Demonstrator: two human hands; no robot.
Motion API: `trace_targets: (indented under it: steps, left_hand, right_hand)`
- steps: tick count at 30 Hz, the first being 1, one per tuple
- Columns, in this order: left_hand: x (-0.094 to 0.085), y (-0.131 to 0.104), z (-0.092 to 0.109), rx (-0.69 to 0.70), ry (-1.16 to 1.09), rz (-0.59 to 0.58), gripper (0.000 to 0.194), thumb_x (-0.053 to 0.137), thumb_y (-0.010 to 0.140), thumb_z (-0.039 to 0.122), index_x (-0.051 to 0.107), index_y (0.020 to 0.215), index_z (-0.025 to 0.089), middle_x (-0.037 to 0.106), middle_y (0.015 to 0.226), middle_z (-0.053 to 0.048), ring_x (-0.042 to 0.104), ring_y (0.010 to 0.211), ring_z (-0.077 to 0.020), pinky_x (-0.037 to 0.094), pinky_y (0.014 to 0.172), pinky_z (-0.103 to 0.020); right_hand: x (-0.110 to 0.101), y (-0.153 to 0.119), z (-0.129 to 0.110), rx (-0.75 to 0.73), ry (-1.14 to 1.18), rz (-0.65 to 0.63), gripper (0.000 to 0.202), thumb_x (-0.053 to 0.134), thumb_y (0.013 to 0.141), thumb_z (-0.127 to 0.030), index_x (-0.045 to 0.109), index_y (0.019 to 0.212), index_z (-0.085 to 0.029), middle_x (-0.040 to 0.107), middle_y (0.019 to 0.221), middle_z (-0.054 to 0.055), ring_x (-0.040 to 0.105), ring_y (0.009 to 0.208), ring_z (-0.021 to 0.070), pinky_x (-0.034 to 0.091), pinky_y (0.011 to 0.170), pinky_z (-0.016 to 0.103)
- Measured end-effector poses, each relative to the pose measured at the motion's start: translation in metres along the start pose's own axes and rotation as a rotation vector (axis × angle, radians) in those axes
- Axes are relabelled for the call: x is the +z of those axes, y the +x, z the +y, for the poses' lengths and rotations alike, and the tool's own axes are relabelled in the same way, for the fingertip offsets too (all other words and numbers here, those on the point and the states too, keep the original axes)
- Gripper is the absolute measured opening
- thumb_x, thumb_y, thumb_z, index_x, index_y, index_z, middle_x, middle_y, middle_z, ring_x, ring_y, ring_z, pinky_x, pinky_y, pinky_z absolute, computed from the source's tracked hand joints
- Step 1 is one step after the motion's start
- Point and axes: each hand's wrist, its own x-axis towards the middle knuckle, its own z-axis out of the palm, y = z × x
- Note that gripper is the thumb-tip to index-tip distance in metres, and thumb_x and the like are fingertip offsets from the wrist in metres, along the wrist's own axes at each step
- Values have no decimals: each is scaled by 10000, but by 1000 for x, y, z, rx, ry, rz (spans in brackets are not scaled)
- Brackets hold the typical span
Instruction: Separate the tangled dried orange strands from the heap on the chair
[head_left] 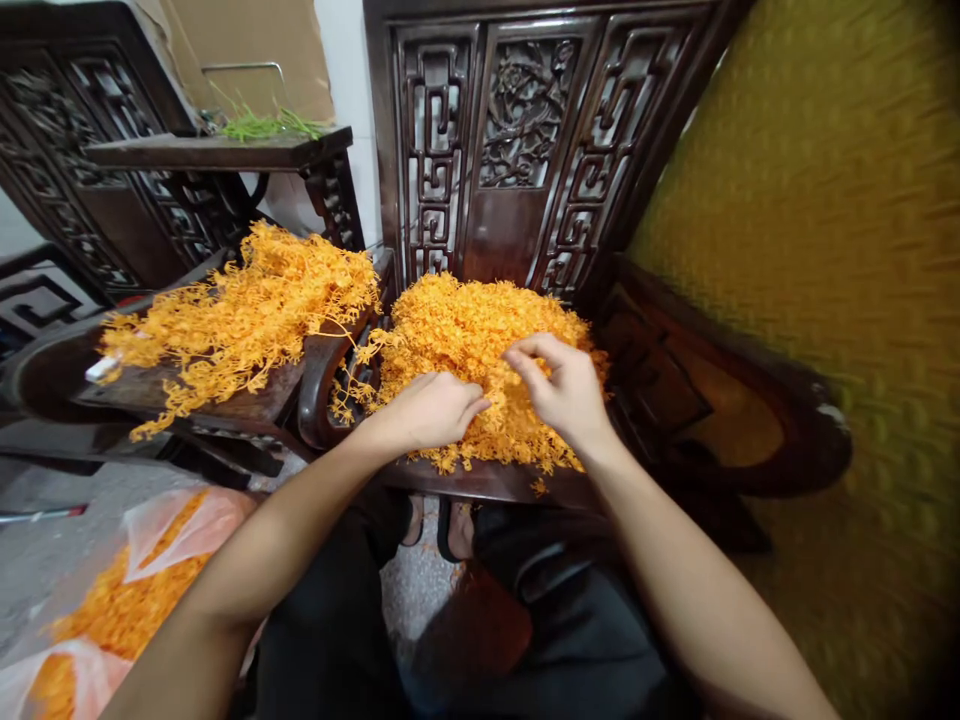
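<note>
A large heap of orange, frilly artificial-looking flower pieces (480, 320) covers the seat of a dark carved wooden chair (510, 485) in front of me. Over the left front of this heap, my left hand (439, 410) is closed, its fingertips pinched together near the pieces. To its right, my right hand (559, 385) hovers over the heap with thumb and forefinger brought together. Whatever either pinch holds is too small to make out. On the wooden side table to the left lies a second pile, long orange strands (255, 300) of the same stuff.
A clear plastic bag (180, 530) of orange pieces sits on the floor at lower left. Green stems (270, 124) lie on a higher wooden stand (217, 152). The chair's curved right arm (814, 420) and a yellow-green textured surface (810, 220) border the right side.
</note>
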Motion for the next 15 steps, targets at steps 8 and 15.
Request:
trace_targets:
  steps: [8, 15]
  left_hand:
    - [-15, -13, 3, -64, -137, -47, 436, 424, 1027, 372, 580, 663, 190, 582, 607, -22, 506, 569, -152, 353, 625, -299]
    - [14, -18, -14, -268, -157, 177, 401, 394, 1045, 365, 643, 785, 188, 674, 722, -43, 629, 710, -184, 419, 730, -293]
  right_hand:
    - [-25, 26, 54, 303, 323, 645, 326, 681, 845, -522, 667, 864, -198, 628, 724, 8, 570, 600, 143, 480, 583, 291]
    - [-14, 17, 100, 276, 134, 180, 311, 792, 766, -424, 779, 942, -168, 752, 1067, 125, 710, 1006, 281, 547, 936, 481]
